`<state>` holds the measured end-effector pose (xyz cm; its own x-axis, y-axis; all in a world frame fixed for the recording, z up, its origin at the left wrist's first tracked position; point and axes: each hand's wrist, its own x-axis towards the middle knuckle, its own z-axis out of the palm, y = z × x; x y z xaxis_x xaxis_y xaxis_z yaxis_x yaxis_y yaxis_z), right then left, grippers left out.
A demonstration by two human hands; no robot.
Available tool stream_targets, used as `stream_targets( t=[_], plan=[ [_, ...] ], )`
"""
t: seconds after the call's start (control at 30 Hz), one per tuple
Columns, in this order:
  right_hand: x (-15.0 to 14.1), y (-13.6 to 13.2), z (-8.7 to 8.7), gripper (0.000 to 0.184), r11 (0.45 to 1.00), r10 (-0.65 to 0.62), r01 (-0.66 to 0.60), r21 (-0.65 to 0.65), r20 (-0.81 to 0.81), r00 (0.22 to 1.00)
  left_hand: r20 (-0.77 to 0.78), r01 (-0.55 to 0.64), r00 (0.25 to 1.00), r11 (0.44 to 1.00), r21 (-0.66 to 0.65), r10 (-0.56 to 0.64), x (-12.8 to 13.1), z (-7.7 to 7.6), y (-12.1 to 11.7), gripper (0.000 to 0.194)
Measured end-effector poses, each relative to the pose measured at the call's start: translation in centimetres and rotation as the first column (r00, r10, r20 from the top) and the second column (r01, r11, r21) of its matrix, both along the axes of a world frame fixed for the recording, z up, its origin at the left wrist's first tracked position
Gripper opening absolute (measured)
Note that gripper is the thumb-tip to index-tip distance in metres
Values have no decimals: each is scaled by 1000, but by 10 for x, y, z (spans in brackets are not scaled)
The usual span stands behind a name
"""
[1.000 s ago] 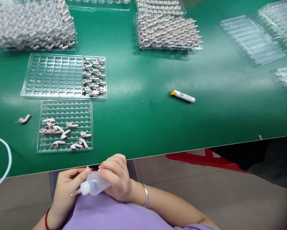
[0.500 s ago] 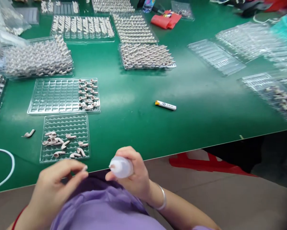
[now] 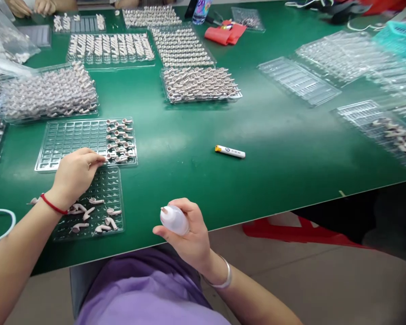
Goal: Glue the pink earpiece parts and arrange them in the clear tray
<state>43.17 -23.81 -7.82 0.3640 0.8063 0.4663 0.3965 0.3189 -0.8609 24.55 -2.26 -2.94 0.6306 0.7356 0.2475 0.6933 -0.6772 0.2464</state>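
My left hand (image 3: 77, 170) reaches over a clear compartment tray (image 3: 70, 140), thumb and fingertips pinched by its near edge. The small pale part in that pinch is mostly hidden by my fingers. Beside the fingertips, pale pipe-shaped parts (image 3: 119, 136) fill the right-hand columns of the tray. Below my wrist, a second clear tray (image 3: 116, 187) bears several loose parts of the same shape (image 3: 110, 222). In front of my body, my right hand (image 3: 192, 230) is wrapped round a translucent white squeeze bottle (image 3: 176, 220), its brownish nozzle tip pointing up and left.
A white pen-like tube with a yellow end (image 3: 230, 151) lies mid-table. Filled trays (image 3: 201, 85) and a stacked pile (image 3: 47, 92) stand farther back. Clear trays (image 3: 301, 81) lie at right. A white cable (image 3: 11, 216) curves at left. Another person's hands (image 3: 33, 6) show at the far left.
My left hand has moved forward from near my body to the compartment tray, still pinching. The right hand keeps the bottle, slightly higher. The view has shifted a little, revealing another person's hands.
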Motion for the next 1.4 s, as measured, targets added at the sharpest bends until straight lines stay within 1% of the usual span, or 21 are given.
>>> stream_targets(
  t=[0.13, 0.2, 0.23, 0.3, 0.37, 0.4, 0.47, 0.53, 0.6, 0.67, 0.73, 0.8, 0.9, 0.97, 1.03, 1.13, 1.23, 1.33, 1.4],
  plan=[
    [0, 1, 1, 37, 1000, -11, 11, -11, 3, 1000, 18, 18, 1000, 1000, 19, -18, -3, 7, -4, 28],
    [0, 0, 1, 36, 1000, -15, 15, -17, 8, 1000, 39, 28, 999, 999, 42, -30, -8, 15, -11, 31],
    [0, 0, 2, 36, 1000, -14, 14, -16, 9, 1000, 40, 44, 998, 999, 32, -45, -11, 18, -16, 33],
    [0, 0, 2, 36, 1000, -9, 9, -16, 4, 1000, 0, 104, 995, 993, -55, -105, -19, 25, -27, 35],
    [0, 0, 2, 37, 1000, 1, -1, -21, -8, 1000, -83, 147, 983, 970, -193, -165, -27, 28, -36, 38],
    [0, 0, 2, 37, 1000, 6, -7, -24, -13, 1000, -128, 140, 976, 957, -253, -177, -30, 29, -39, 38],
    [-1, -1, 0, 38, 999, 16, -17, -45, -23, 1000, -205, 92, 964, 935, -341, -169, -33, 28, -41, 37],
    [-1, -2, -2, 42, 996, 19, -23, -87, -46, 999, -246, 52, 956, 915, -401, -162, -33, 27, -41, 32],
    [-1, -3, -3, 46, 990, 23, -37, -132, -106, 994, -253, 47, 952, 902, -428, -170, -33, 26, -39, 28],
    [-1, -4, -3, 49, 985, 51, -80, -153, -190, 980, -228, 64, 959, 914, -401, -167, -34, 25, -41, 28],
    [-1, -5, -2, 48, 978, 91, -134, -160, -248, 964, -168, 78, 976, 943, -324, -138, -38, 25, -49, 29],
    [-2, -6, 1, 48, 969, 130, -178, -170, -260, 957, -72, 72, 993, 972, -225, -90, -42, 26, -64, 27],
    [-6, -10, 4, 46, 957, 184, -227, -179, -230, 956, 85, 53, 996, 990, -128, -42, -48, 27, -99, 15],
    [-10, -12, 6, 44, 947, 245, -275, -168, -178, 953, 156, 58, 987, 989, -134, -37, -51, 25, -126, 11],
    [-13, -14, 7, 43, 936, 308, -321, -144, -105, 945, 195, 62, 980, 985, -162, -30, -54, 19, -150, 10],
    [-14, -17, 8, 45, 923, 375, -373, -94, -1, 927, 189, 16, 982, 991, -134, 10, -59, 7, -176, 13],
    [-14, -19, 8, 44, 909, 416, -414, -43, 128, 900, 149, -28, 988, 999, -39, 33, -62, -3, -189, 17],
    [-14, -21, 7, 46, 904, 420, -425, -36, 254, 871, 142, -34, 989, 999, 17, 31, -63, -11, -192, 18],
    [-14, -22, 6, 47, 905, 416, -424, -43, 301, 858, 149, -43, 988, 998, 38, 37, -62, -14, -193, 20]
  ],
)
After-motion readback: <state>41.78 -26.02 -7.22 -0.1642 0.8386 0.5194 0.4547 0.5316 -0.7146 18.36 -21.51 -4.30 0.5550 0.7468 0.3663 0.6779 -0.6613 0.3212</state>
